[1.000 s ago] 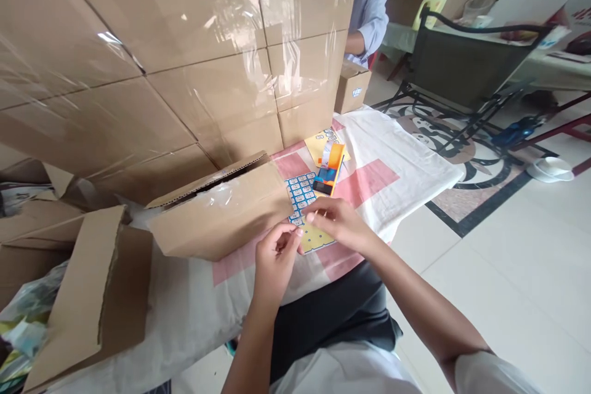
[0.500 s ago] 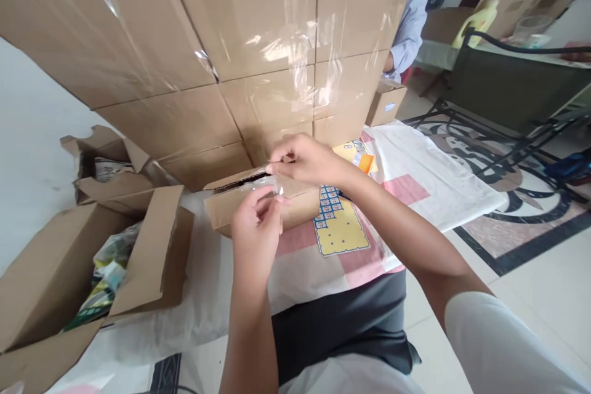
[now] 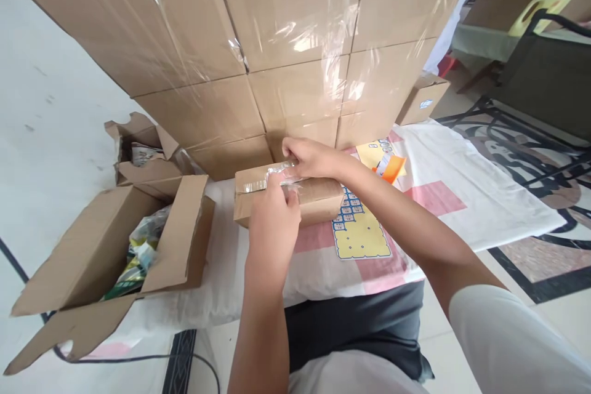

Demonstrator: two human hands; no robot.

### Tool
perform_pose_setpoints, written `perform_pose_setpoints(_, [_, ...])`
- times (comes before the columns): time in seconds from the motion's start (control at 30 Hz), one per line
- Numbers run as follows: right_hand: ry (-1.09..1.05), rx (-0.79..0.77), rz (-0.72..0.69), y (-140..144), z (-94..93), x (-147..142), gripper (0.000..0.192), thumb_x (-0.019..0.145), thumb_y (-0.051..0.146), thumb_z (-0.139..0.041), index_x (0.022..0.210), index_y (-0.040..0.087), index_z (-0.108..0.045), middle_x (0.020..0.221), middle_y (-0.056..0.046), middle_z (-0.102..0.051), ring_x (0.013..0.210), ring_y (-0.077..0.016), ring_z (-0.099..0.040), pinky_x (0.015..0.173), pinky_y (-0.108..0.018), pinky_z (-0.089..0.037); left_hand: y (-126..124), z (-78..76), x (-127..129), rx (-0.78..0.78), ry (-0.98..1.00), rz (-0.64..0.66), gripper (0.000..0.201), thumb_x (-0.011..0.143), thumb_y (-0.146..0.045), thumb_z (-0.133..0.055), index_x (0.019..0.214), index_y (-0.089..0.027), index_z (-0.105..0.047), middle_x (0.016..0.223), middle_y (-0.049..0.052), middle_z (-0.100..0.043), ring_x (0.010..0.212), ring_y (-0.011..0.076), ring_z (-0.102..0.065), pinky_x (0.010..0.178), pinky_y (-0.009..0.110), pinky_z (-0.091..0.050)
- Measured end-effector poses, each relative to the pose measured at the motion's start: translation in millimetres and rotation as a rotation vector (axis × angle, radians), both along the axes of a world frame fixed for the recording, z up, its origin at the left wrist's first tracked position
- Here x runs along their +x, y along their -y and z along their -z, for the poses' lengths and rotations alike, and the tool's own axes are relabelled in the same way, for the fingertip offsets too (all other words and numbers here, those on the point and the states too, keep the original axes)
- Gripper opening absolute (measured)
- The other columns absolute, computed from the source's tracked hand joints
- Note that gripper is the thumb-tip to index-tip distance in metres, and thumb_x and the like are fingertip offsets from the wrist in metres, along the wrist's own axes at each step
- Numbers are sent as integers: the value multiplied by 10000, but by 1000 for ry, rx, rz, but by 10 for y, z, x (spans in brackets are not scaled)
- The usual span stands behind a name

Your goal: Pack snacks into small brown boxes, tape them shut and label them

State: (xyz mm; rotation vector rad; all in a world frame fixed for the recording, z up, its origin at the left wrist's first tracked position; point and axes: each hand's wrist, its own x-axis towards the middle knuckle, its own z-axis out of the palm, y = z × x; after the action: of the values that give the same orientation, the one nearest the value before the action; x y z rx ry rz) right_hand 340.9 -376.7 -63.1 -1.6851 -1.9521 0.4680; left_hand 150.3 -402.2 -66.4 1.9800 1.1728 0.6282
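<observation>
A small cardboard box (image 3: pixel 318 202) lies on the pink and white cloth in front of me. Shiny clear packing tape (image 3: pixel 255 186) runs along the seam of its top, wrinkled near my fingers. My left hand (image 3: pixel 276 212) is at the near side of the seam, thumb and fingers closed on the tape. From the far side, my right hand (image 3: pixel 310 159) reaches over the box with curled fingers on the same tape. Its fingertips are partly hidden. A yellow printed card (image 3: pixel 362 240) with blue patterns sticks out beside the box.
Behind the box rises a wall of large taped cartons (image 3: pixel 295 95). An open carton (image 3: pixel 173 246) with plastic packets stands left, a smaller open box (image 3: pixel 138 144) behind it. An orange-and-clear item (image 3: pixel 392 168) lies right. Further off are a closed box (image 3: pixel 422 98) and a dark chair (image 3: pixel 545 74).
The dark gap in the box top has closed, and the tape now lies across the seam. Both hands have come down closer to the box. The view has shifted left.
</observation>
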Motion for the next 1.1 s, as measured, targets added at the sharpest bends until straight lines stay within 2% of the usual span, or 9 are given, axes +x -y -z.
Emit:
perform_pose_setpoints(0.1, [-50,-7,108,-9,60,27,419,796,390,-802,1018,190,-508,891,1,-557,751,-154,-485,657,-279,-330,56,98,-126,292,-87,61,251,933,-296,-572,1046,-273,-795,529,13,-604,436,189,-489,467,275,-215])
perform_pose_setpoints(0.17, [-73,37,173,-8,95,22,396,807,395,-786,1030,185,-536,907,-7,-583,772,-160,-507,661,-277,-331,89,180,-198,380,-137,53,288,948,-340,-564,1097,-302,-808,534,24,-626,470,212,-513,493,278,-226])
perform_pose_setpoints(0.37, [-110,20,229,-3,49,2,194,864,347,-710,895,185,-609,830,-6,-652,736,-146,-544,661,-274,-338,150,378,-253,348,-89,-1,342,992,-379,-524,1219,-295,-765,689,18,-748,618,212,-659,606,271,-385])
perform_pose_setpoints(0.5, [-13,-189,151,-25,-48,-22,404,843,568,-705,735,194,-598,778,-29,-666,687,-164,-543,630,-301,-332,140,461,-261,399,-62,-1,342,992,-401,-529,1209,-285,-766,709,0,-765,655,206,-699,647,274,-429])
perform_pose_setpoints(0.57, [42,-192,160,-43,-53,-61,437,840,582,-709,684,197,-571,736,-35,-647,675,-166,-523,620,-311,-320,116,513,-285,447,-36,-4,338,987,-409,-542,1196,-278,-774,735,5,-777,704,210,-725,672,274,-456])
perform_pose_setpoints(0.77, [-7,1,321,-80,99,-149,338,917,460,-621,701,206,-560,732,-14,-617,690,-152,-499,627,-309,-299,60,694,-311,485,60,-71,350,987,-426,-583,1247,-269,-756,888,32,-814,710,202,-747,744,293,-505])
perform_pose_setpoints(0.9, [-47,164,409,-2,107,-103,238,940,307,-564,724,206,-553,759,-12,-622,732,-150,-518,682,-293,-332,92,751,-276,515,118,-98,336,1001,-411,-584,1243,-258,-759,913,47,-816,760,213,-766,764,300,-524])
perform_pose_setpoints(1.0, [-121,367,495,276,94,-47,222,968,317,-519,779,208,-562,778,-4,-628,727,-143,-522,696,-281,-352,114,801,-259,563,164,-117,309,994,-363,-605,1226,-238,-767,923,61,-816,798,226,-775,787,310,-547])
perform_pose_setpoints(1.1, [-244,516,576,728,201,20,254,961,338,-533,746,204,-552,738,8,-603,686,-130,-507,675,-271,-368,105,888,-230,633,239,-117,284,980,-295,-629,1209,-210,-773,947,78,-816,836,230,-781,818,316,-574])
